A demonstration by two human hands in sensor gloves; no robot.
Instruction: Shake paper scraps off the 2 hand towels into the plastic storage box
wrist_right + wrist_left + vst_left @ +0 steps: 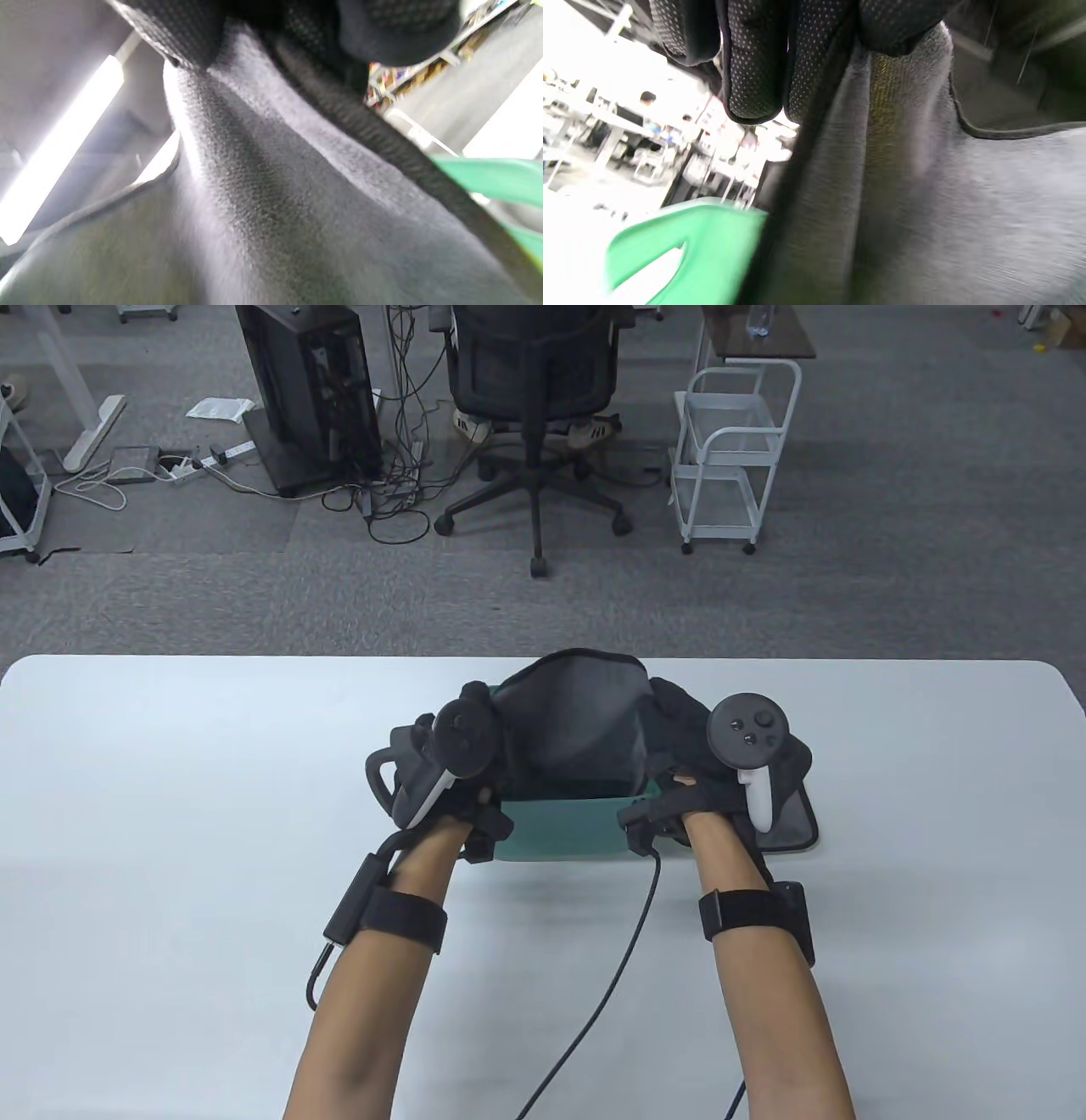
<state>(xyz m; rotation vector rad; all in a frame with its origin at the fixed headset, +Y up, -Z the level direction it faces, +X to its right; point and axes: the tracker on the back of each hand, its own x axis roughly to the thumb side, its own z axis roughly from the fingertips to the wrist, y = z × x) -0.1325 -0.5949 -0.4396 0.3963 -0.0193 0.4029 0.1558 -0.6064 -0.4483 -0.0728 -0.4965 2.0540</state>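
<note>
At the middle of the white bench, a green plastic storage box is sitting with a dark grey hand towel hanging stretched above its opening. The left hand is gripping the towel's left edge, its grip pinched tight on the cloth; in the left wrist view the gloved fingers are curling over a fold of the towel, with the box's green handle showing below. The right hand is holding the right edge, its grip likewise pressing cloth between the fingers, as the right wrist view is showing over the towel's surface. A second hand towel is lying flat on the bench just right of the box, partly under the right hand. Whether any paper scraps are on either towel, I cannot tell.
</note>
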